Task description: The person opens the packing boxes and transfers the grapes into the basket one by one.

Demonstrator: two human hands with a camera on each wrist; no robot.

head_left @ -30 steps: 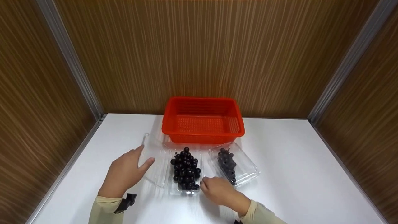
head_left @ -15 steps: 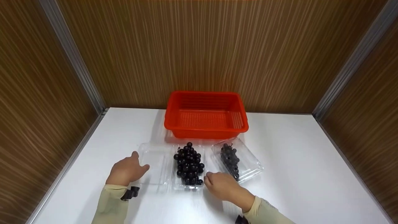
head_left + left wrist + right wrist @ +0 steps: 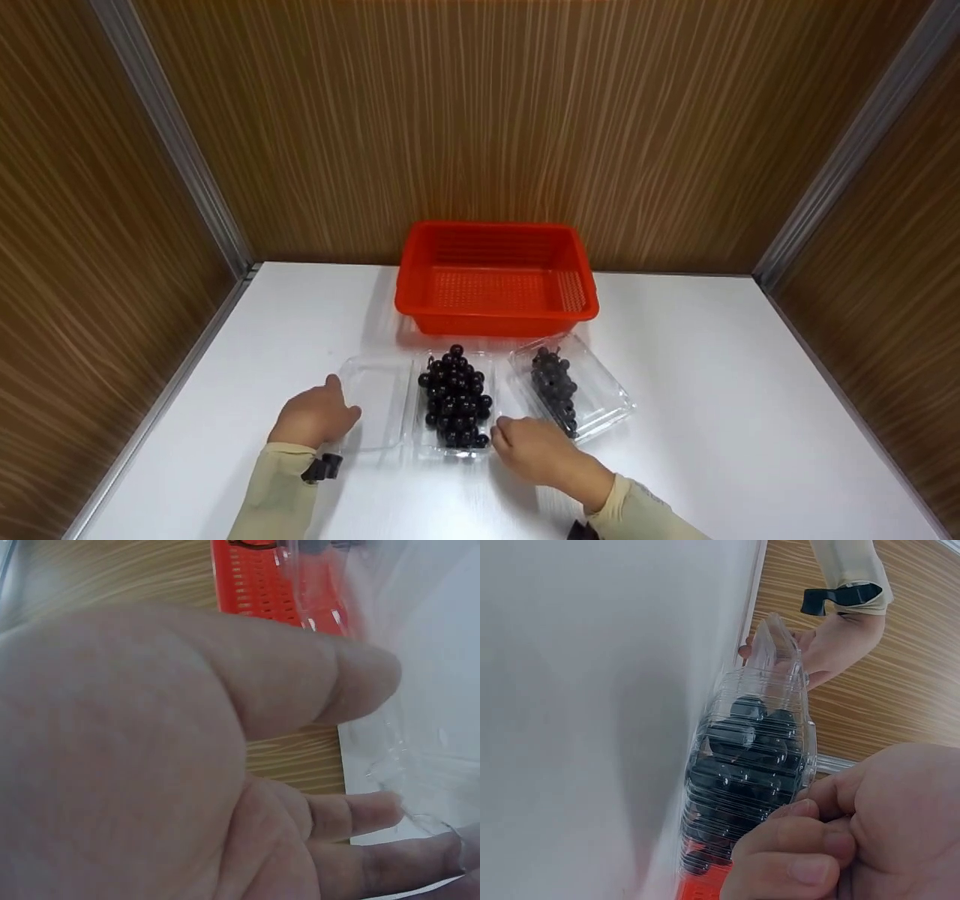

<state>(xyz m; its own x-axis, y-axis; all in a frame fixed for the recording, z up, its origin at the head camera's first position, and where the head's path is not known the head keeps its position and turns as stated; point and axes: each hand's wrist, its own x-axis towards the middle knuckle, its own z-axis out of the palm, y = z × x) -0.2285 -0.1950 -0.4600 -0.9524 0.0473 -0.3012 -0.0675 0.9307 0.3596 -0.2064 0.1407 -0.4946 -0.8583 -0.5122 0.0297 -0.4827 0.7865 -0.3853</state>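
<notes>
Between the left hand (image 3: 311, 416) and the right hand (image 3: 536, 450), on the white surface (image 3: 712, 390): a clear container (image 3: 463, 453), open, with dark grapes (image 3: 455, 397) inside. To the left of the grapes, a clear lid (image 3: 379, 401), spread out beside the container and next to the left hand. Left fingers straight, thumb apart, fingertips touching the lid's outer edge, with no grip around it. Right fingers curled, pinching the container's right edge near its front corner, close beside the lowest grapes. Just beyond the right hand, a second container (image 3: 600, 397), closed and set at an angle, with a slimmer dark bunch (image 3: 553, 386) seen through the plastic. Behind both containers, a red basket (image 3: 495, 326) against the wood-patterned wall (image 3: 487, 112).
</notes>
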